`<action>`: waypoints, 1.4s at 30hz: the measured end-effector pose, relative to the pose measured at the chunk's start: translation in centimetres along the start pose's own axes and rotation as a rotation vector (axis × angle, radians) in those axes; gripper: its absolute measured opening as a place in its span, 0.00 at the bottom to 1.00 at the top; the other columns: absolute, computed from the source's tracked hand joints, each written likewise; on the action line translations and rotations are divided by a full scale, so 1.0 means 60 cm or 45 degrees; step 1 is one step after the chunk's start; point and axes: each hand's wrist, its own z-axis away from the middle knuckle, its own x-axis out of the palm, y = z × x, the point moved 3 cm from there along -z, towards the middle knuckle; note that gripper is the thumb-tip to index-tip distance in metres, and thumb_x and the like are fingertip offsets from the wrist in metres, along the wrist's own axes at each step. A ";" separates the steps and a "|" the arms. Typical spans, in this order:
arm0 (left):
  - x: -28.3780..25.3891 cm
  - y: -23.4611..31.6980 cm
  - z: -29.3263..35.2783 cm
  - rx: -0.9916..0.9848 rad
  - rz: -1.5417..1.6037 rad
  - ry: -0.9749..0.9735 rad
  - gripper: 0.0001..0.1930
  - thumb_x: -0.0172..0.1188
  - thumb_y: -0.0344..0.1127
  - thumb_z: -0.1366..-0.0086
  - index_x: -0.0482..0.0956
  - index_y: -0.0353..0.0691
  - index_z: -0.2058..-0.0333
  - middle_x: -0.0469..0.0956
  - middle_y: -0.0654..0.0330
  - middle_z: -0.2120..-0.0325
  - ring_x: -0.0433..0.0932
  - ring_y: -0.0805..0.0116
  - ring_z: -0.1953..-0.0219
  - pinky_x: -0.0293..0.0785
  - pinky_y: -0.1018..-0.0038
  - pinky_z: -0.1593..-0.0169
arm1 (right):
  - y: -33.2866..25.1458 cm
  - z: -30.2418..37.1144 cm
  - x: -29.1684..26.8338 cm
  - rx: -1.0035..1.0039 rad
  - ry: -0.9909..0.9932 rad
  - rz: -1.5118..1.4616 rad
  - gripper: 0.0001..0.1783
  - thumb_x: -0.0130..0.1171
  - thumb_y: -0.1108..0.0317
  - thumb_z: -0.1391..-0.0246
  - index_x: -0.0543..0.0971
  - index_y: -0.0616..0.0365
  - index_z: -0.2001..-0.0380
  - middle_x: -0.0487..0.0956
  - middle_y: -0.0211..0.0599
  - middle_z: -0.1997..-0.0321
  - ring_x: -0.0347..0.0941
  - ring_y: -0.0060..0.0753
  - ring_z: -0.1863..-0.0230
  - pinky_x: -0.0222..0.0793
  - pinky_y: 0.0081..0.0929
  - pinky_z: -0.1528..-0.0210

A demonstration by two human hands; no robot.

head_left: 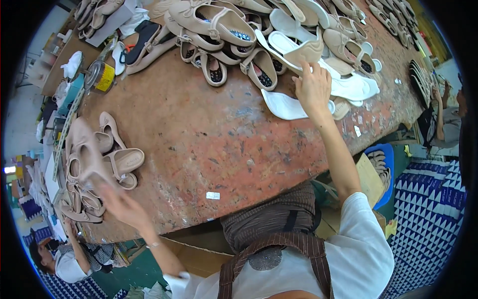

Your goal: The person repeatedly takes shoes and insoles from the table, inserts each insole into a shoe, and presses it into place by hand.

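Note:
At the left of the table my left hand [123,205], blurred by motion, has its fingers at the heel end of a beige flat shoe [88,144]. That shoe is blurred too and lies over a group of similar beige shoes [130,160]. My right hand [313,89] reaches to the far right, fingers bent down and closed at the edge of a beige insole [304,52]. Its fingertips are partly hidden. White insoles [354,87] lie just right of that hand, and another white insole [283,105] lies beneath the wrist side.
A heap of beige shoes [211,22] covers the far side of the worn reddish table [199,144]. A tin with a yellow label [100,77] stands at the far left. A blue bin [386,187] with shoes is below the right edge. Other people work at left and right.

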 end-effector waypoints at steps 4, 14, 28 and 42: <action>0.084 0.145 -0.141 -0.179 0.440 0.243 0.30 0.67 0.35 0.39 0.68 0.26 0.42 0.76 0.46 0.50 0.75 0.52 0.49 0.69 0.62 0.42 | 0.020 -0.027 0.028 0.076 -0.334 -0.399 0.09 0.62 0.73 0.50 0.78 0.60 0.63 0.80 0.42 0.68 0.77 0.47 0.63 0.71 0.40 0.58; 0.321 0.502 -0.258 -0.063 0.936 -0.359 0.28 0.60 0.34 0.44 0.70 0.35 0.43 0.72 0.39 0.57 0.76 0.39 0.57 0.73 0.53 0.50 | 0.073 -0.036 -0.147 0.682 -0.179 -2.577 0.35 0.48 0.67 0.39 0.56 0.64 0.30 0.64 0.60 0.33 0.76 0.60 0.46 0.76 0.46 0.47; 0.059 0.141 0.173 -0.133 0.695 -0.693 0.20 0.61 0.25 0.39 0.76 0.37 0.47 0.74 0.50 0.51 0.77 0.53 0.55 0.75 0.64 0.53 | -0.034 0.149 -0.175 0.683 -0.652 -2.267 0.36 0.42 0.53 0.31 0.52 0.69 0.31 0.65 0.68 0.36 0.73 0.51 0.42 0.72 0.36 0.43; 0.071 0.135 0.250 -0.859 1.164 -0.658 0.29 0.76 0.31 0.47 0.75 0.25 0.49 0.69 0.59 0.61 0.78 0.75 0.66 0.80 0.80 0.67 | -0.294 0.222 -0.110 -0.721 -0.853 -1.280 0.13 0.63 0.76 0.62 0.86 0.59 0.68 0.82 0.38 0.55 0.76 0.43 0.51 0.73 0.38 0.48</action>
